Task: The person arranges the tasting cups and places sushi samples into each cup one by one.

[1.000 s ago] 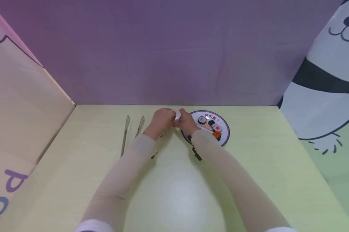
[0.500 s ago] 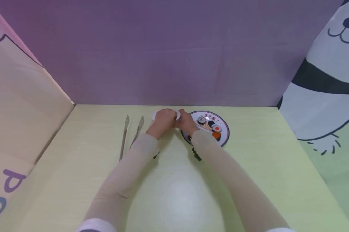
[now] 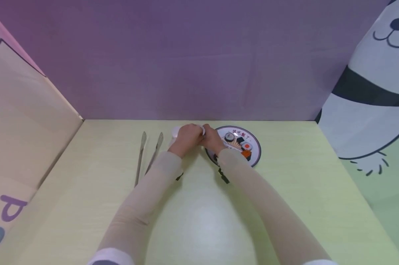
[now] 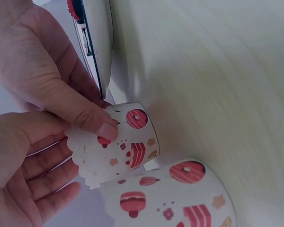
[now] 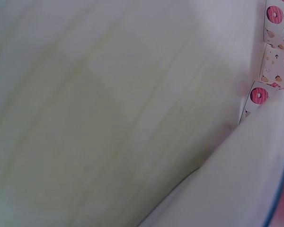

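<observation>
Both arms in beige sleeves (image 3: 259,195) run forward from the near edge and converge, so that the hands meet toward the far side of the pale table (image 3: 206,221). In the head view we see the left hand (image 3: 187,137) back up, its knuckles close against the right hand (image 3: 213,141), which sits low over the near-left part of a sushi-patterned plate (image 3: 256,141).

From the left wrist we get the better look: the right hand pinches a white paper cup (image 4: 120,153), thumb flat on the printed side, fingers behind. The cup lies between the two hands, base toward the table, scalloped rim turned to the palms. The left hand comes in from the rim side, palm in sight, fingers loosely bent and spread beside the scallops. Whether they clasp the rim we cannot tell.

A second cup (image 4: 168,201) with the same pink doughnut print stands just beside the held one. In the right wrist view we note more such prints along the right edge, past the pale plate side, with the hand mostly out of sight there.

Left of the arms we record two slender metal lengths (image 3: 141,156), their near ends hidden by the sleeve
</observation>
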A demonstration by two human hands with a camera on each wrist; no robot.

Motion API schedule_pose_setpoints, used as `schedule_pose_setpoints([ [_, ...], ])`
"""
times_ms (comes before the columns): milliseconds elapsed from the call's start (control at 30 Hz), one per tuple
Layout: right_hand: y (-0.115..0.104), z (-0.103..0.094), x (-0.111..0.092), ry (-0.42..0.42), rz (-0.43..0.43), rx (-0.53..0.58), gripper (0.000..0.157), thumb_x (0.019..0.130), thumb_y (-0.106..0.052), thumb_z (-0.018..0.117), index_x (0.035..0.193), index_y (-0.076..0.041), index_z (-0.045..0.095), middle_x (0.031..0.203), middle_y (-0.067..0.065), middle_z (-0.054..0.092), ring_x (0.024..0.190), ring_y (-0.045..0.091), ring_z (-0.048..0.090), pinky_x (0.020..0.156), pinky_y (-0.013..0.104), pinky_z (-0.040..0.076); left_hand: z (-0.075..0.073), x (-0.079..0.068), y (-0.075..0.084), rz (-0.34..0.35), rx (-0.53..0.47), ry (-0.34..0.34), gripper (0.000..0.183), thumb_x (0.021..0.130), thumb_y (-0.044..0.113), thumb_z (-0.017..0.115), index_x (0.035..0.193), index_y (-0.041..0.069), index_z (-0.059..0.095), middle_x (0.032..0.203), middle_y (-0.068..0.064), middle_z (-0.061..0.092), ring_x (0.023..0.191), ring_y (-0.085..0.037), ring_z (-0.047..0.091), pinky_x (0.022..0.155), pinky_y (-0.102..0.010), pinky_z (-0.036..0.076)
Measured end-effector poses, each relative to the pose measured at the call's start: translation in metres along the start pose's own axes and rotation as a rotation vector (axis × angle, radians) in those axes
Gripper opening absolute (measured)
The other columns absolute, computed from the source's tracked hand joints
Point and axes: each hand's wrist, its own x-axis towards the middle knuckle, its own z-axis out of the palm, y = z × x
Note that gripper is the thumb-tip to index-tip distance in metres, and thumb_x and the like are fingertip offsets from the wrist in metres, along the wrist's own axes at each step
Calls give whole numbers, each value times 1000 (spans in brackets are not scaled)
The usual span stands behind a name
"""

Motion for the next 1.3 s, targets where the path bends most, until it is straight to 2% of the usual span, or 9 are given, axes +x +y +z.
schedule_pose_setpoints([
  [333, 0, -1, 1, 5, -13, -33, 47, 80, -9, 68, 121, 3, 48, 110, 20, 60, 98, 31, 56, 87, 39, 45, 2, 1, 0, -5, -3, 33, 24, 91, 14, 56, 69, 9, 62, 69, -5, 62, 61, -20, 56, 54, -34, 46],
  [733, 2, -2, -1, 6, -35, -35, 44, 80, -18, 71, 112, 2, 48, 105, 20, 61, 99, 32, 58, 88, 40, 46, -5, 1, 1, -30, 41, 36, 25, 93, 18, 55, 70, 9, 62, 70, -4, 60, 63, -19, 55, 55, -35, 48],
  [1033, -1, 1, -1, -15, 12, -18, 41, 80, -16, 73, 108, -1, 47, 100, 15, 60, 91, 29, 57, 80, 38, 47, -19, -10, 0, -1, 31, 107, 20, 91, 9, 56, 73, 8, 65, 71, -4, 63, 63, -19, 56, 57, -35, 48],
  [1300, -2, 0, -2, -19, 8, 2, 51, 79, -16, 75, 118, 2, 48, 109, 17, 61, 100, 30, 57, 88, 40, 45, -31, -16, 0, 8, 53, 162, 18, 92, 14, 57, 82, 7, 69, 75, -7, 64, 66, -21, 58, 57, -35, 49],
])
